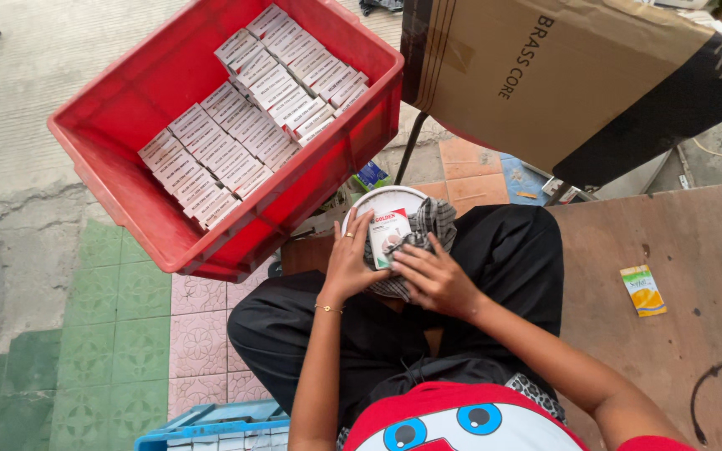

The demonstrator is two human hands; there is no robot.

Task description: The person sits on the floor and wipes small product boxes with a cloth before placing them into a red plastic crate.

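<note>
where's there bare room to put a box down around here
Bare room: the red crate's left half, beside its rows of small boxes, and the brown board around the yellow sachet. Crowded: the lap, where both hands hold a small box over a checked cloth.

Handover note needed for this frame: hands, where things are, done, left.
Left hand: fingers on the small white-and-red box, steadying it on the checked cloth in the lap.
Right hand: fingers pressing on the same box and cloth from the other side.
White round container sits just beyond the cloth.
Done: red crate holds rows of packed small white boxes.
Left: part of the crate floor is bare; the box in hand is not in the crate.
</note>
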